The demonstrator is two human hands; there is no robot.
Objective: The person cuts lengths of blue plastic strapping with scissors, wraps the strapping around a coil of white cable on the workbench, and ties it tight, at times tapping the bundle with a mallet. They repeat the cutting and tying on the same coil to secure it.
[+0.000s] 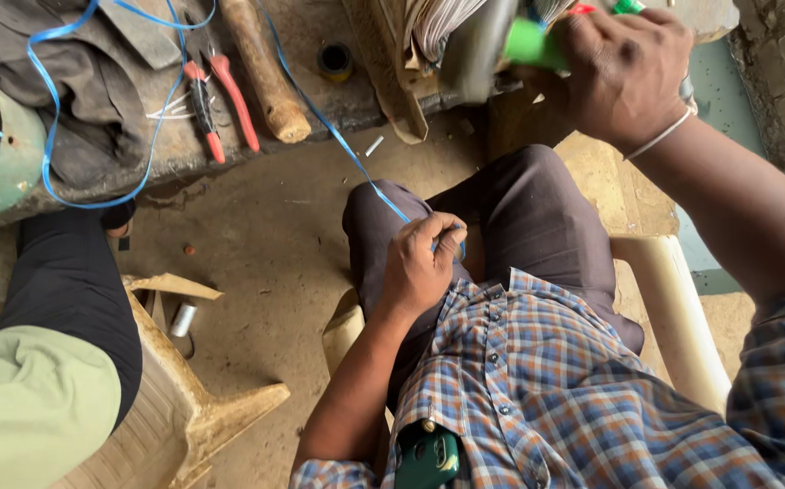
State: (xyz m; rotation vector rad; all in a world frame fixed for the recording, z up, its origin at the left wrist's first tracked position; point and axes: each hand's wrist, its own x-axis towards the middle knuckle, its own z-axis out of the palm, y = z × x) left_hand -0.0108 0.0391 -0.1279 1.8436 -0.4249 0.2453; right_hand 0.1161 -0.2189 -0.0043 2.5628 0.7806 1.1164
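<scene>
Keep your left hand (421, 263) pinched on the blue strap (338, 136) at your knee — it runs toward 11 o'clock over the counter (320, 100) — while your right hand (623, 72) grips the green-handled tool (537, 43) at 1 o'clock, steady.

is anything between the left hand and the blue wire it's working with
No. The left hand is closed directly on the blue wire, pinching it over the lap. From there the wire runs free up to the workbench, passing beside the wooden handle. The right hand grips a green-handled tool, apart from the wire.
</scene>
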